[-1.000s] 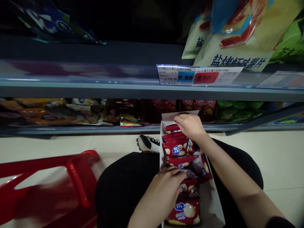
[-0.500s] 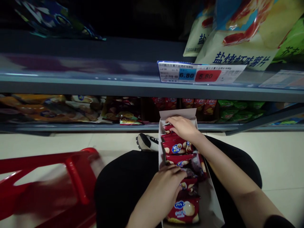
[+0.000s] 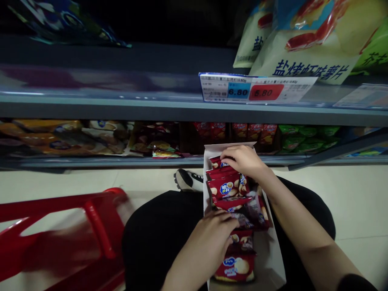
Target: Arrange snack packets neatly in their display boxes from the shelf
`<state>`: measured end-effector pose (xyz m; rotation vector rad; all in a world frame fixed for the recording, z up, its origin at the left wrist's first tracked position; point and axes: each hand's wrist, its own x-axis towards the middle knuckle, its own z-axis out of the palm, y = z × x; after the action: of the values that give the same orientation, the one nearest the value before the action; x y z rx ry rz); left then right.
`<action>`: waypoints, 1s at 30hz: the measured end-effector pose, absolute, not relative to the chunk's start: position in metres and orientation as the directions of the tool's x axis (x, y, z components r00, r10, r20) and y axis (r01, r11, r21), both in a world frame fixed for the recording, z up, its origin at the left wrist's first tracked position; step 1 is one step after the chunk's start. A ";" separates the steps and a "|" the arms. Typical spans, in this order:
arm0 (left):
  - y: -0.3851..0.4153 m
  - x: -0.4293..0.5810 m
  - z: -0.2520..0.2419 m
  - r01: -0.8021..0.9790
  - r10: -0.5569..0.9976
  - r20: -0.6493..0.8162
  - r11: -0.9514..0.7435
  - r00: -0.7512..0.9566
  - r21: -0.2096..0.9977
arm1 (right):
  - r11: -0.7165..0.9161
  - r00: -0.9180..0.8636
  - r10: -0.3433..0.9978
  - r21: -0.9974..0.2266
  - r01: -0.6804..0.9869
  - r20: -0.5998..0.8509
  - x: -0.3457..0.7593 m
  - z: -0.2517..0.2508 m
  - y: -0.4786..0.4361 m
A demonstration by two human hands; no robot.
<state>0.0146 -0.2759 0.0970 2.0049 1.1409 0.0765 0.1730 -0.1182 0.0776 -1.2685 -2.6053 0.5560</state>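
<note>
A long white open carton [image 3: 273,258] rests between my knees, holding several dark red snack packets [image 3: 227,188] with blue logos. My right hand [image 3: 245,161] reaches to the far end of the carton, its fingers bent over a red snack packet [image 3: 216,162] there. Halfway along, my left hand [image 3: 210,236] lies across the carton's left wall with fingers curled down among the packets; its fingertips are partly hidden. Another red packet [image 3: 235,268] lies at the near end, just beside my left hand.
A red plastic basket or cart [image 3: 100,226] stands on the left. Ahead, a shelf edge [image 3: 121,97] with a price label [image 3: 257,89] juts above a low shelf [image 3: 142,162] of snack bags. Chip bags [image 3: 309,60] stand upper right. My shoe [image 3: 188,180] is beside the carton.
My right hand has shifted slightly right, showing more of the far packet. The carton's far end has moved a little right and nearer. My left hand stays almost still.
</note>
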 end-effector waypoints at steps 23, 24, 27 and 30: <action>-0.277 0.013 0.098 0.688 0.738 -0.309 -0.279 0.600 0.669 | 0.543 -0.592 0.806 -0.372 0.753 -0.022 0.174 0.085 -0.131; -0.277 0.013 0.097 0.689 0.739 -0.307 -0.281 0.600 0.668 | 0.571 -0.631 0.774 -0.369 0.733 -0.055 0.174 0.085 -0.132; -0.277 0.013 0.096 0.683 0.743 -0.299 -0.280 0.599 0.674 | 0.626 -0.685 0.710 -0.301 0.719 -0.160 0.166 0.081 -0.136; -0.278 0.012 0.095 0.680 0.747 -0.290 -0.281 0.598 0.678 | 0.577 -0.614 0.767 -0.219 0.787 -0.188 0.157 0.078 -0.139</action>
<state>0.0121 -0.2778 0.0953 2.0214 1.1292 0.1071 0.1571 -0.1385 0.0778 -1.4084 -2.8534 0.4549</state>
